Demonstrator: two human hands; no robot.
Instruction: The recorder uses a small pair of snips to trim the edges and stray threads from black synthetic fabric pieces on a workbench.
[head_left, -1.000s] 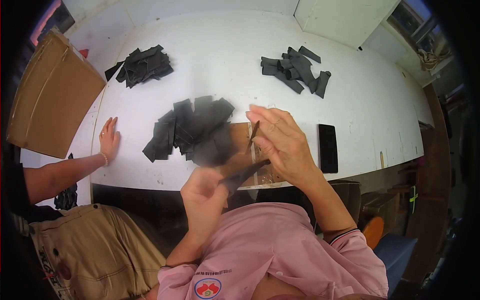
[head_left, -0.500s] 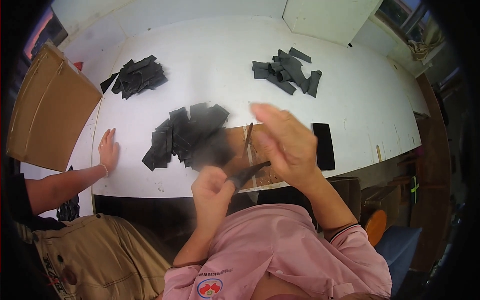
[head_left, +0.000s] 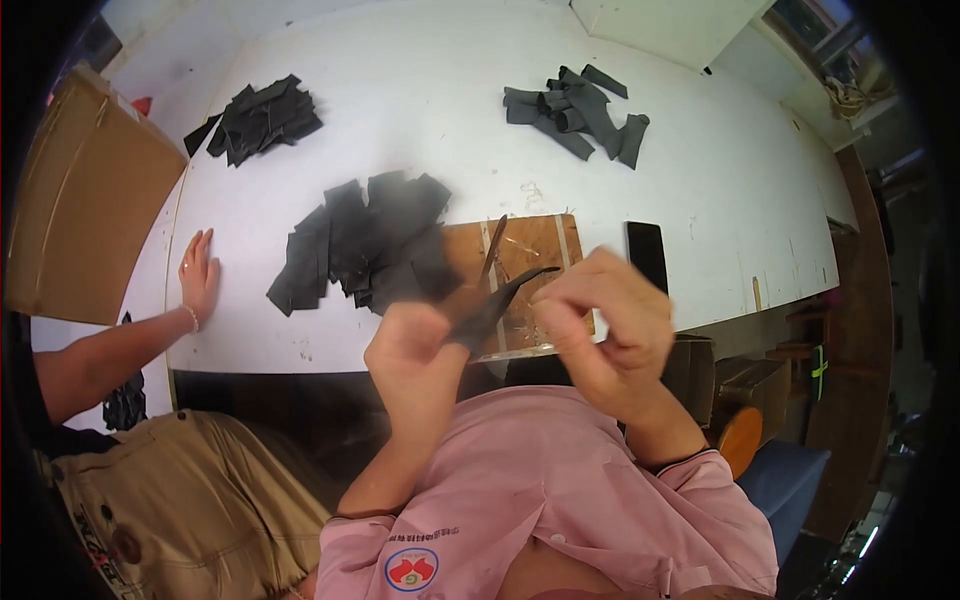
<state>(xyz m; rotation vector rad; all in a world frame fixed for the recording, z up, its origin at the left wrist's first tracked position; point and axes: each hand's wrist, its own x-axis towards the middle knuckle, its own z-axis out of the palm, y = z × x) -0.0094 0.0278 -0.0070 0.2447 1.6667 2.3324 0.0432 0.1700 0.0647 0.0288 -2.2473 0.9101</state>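
A piece of black fabric (head_left: 486, 318) sticks out of my left hand (head_left: 412, 345), which is closed on one end of it. The piece's narrow tip points right, toward my right hand (head_left: 610, 335). The fingers of that hand are curled together beside the tip; whether anything small sits in them is hidden. Both hands are over the near edge of a brown wooden board (head_left: 562, 240) with light strips across it. A thin dark pointed thing (head_left: 494, 252) slants over the board, its lower end blurred. Left of the board lies a pile of flat black fabric pieces (head_left: 345, 240).
On the white table (head_left: 420, 110) are another black fabric pile (head_left: 265, 118) and several rolled dark pieces (head_left: 575, 108). A black phone (head_left: 646, 255) lies right of the board. At left, another person's hand (head_left: 200, 275) rests beside a cardboard box (head_left: 95, 200).
My right hand has drawn down and to the right, and its fingers have curled in. My left hand keeps its hold on the black fabric. The view has shifted slightly.
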